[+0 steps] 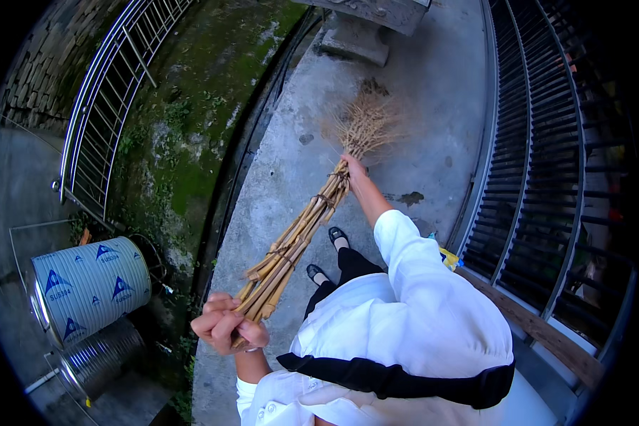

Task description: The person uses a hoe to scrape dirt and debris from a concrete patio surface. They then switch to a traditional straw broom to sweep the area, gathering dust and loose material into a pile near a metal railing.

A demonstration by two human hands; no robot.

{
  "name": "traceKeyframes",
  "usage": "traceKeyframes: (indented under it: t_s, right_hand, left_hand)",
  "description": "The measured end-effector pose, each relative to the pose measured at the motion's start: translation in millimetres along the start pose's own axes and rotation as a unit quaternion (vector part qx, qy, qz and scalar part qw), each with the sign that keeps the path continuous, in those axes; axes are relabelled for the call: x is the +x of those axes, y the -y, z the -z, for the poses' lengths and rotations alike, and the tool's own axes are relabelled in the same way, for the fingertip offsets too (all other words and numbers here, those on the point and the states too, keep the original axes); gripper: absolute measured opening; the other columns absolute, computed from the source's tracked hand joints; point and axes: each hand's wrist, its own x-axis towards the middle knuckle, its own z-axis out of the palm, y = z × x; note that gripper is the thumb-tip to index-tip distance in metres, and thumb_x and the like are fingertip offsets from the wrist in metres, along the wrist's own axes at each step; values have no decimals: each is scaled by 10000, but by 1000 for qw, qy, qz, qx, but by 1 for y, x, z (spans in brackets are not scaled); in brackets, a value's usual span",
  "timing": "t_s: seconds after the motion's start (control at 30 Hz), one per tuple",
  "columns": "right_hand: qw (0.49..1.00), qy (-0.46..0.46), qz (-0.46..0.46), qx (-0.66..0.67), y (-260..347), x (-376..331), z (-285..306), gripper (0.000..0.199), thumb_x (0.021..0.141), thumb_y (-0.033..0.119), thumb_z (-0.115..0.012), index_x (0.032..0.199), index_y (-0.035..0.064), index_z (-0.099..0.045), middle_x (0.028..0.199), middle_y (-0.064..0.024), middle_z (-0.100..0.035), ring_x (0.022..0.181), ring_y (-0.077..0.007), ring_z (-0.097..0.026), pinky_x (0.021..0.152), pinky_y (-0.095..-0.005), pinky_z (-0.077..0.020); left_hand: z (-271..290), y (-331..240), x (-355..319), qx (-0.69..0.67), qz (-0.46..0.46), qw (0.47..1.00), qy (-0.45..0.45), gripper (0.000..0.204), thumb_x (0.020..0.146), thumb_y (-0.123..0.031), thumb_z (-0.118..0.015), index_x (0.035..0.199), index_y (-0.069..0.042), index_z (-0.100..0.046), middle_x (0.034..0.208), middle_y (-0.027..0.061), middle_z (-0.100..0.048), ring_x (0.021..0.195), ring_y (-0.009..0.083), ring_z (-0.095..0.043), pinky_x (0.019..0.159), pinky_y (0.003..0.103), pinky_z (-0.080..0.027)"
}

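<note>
Head view: left hand and right hand grip the broom, right nearer its bristles, slanting forward-right from above the path's left edge.

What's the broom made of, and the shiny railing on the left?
The broom looks like dried plant stalks, maybe bamboo: mostly dull tan, with knobbly stems and a wispy, twiggy head. The railing is probably polished metal, perhaps stainless steel, because its slim silvery bars catch bright highlights.
</note>
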Motion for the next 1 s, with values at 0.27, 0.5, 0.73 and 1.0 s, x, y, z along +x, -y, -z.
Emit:
traceKeyframes:
  t_s: [0.27,0.5,0.73,1.0]
  right_hand:
    - [998,5,66,10,-9,-129,-41,196,703,96,-622,809,-17,-502,680,-86,-514,580,-199,-530,508,-341,-461]
    - [998,31,18,-45,-33,-80,-81,198,669,114,-644,764,-8,-519,637,-63,-509,526,-175,-504,467,-327,-440]
    - [998,-10,-7,57,-24,-69,12,210,680,87,-637,796,-28,-505,728,-107,-534,588,-217,-550,518,-359,-479]
    - [998,52,28,25,-15,-133,-25,171,725,162,-607,755,44,-488,656,-60,-489,550,-179,-510,492,-338,-461]
  left_hand:
    - [78,-33,1,89,87,988,-92,103,628,-114,-431,671,-22,-416,740,77,-334,599,176,-392,537,300,-350]
    - [61,-43,9,112,-51,992,-10,86,644,-77,-431,704,-16,-439,741,77,-340,600,178,-413,494,310,-337]
    - [37,-26,7,29,38,999,-15,99,647,-94,-461,693,-10,-436,739,83,-338,561,179,-419,487,295,-352]
    - [87,-48,10,71,26,995,-63,117,618,-116,-429,659,-29,-362,726,74,-301,589,172,-382,495,301,-290]
